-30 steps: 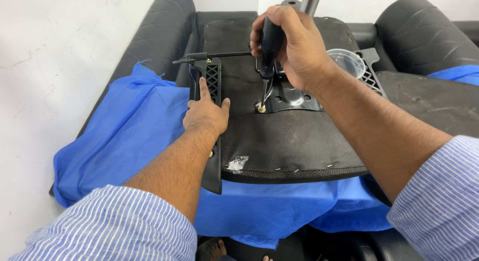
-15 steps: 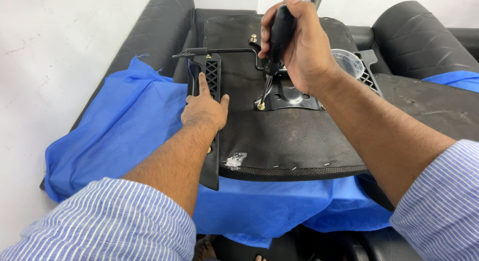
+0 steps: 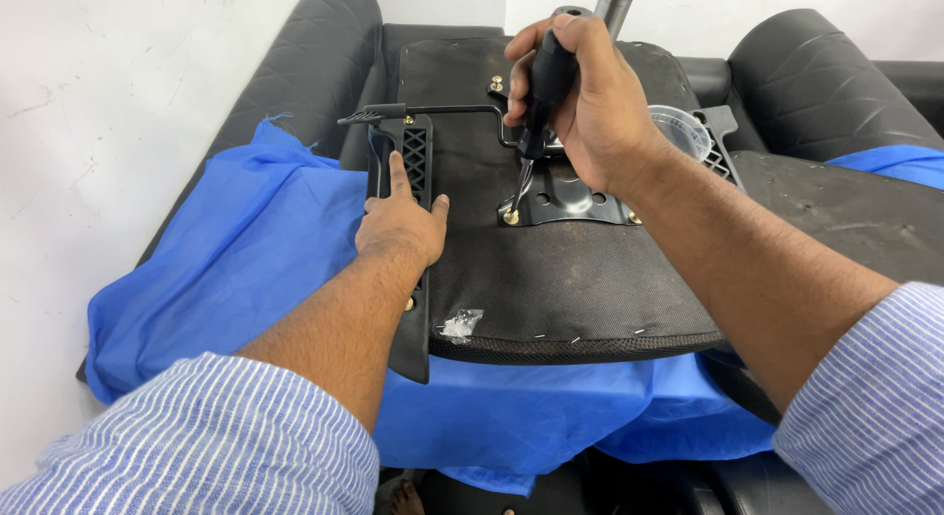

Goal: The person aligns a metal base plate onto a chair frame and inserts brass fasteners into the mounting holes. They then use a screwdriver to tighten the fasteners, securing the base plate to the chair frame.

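Nearest the camera, two striped blue sleeves (image 3: 197, 446) frame the view. Past them a blue cloth (image 3: 236, 269) drapes over a black sofa (image 3: 324, 72) and carries an upturned chair seat (image 3: 580, 279), its black fabric underside facing up. A small clear plastic bag (image 3: 459, 324) lies near the seat's front edge.

The left hand (image 3: 401, 220) lies flat and released on the black plastic armrest bracket (image 3: 410, 308) along the seat's left edge, fingers spread, index finger pointing away.

Further on, the right hand (image 3: 580, 102) is clenched round the black handle of a screwdriver (image 3: 536, 112). The handle is almost buried in the fist; the thin metal shaft slants down below the fingers, its tip on a brass-coloured screw (image 3: 510, 217) at the front left corner of the metal mounting plate (image 3: 575, 200) in the seat's middle. A clear plastic cup (image 3: 680, 131) sits beyond the wrist.
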